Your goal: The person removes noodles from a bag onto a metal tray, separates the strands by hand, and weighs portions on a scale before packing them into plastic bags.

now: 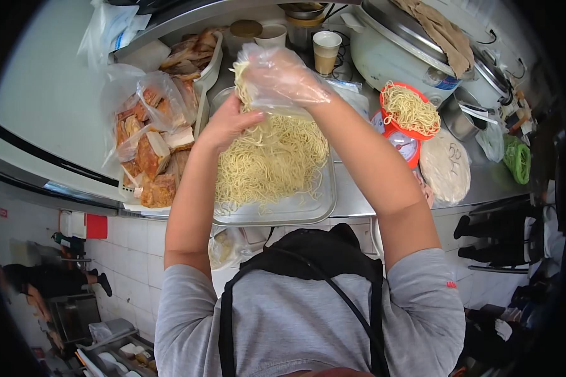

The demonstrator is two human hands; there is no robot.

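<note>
My left hand [229, 122], fingers curled into noodles [270, 157] on tray [317, 204]; my right hand [280, 75], fingers gripping plastic bag [267, 88]; scale [409, 129], cup [326, 51], meat [151, 157] nearby.

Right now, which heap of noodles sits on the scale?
The small heap in the red bowl, right of the hands; the big heap lies on the metal tray.

Two hands work above the surface [352, 201]: the left hand [229, 122] bare, the right hand [280, 78] in one clear plastic glove. There are two heaps of noodles: one on the steel tray [321, 204], one in the single red scale bowl [410, 110] at three o'clock. Two cups [326, 51] stand at twelve o'clock.
</note>
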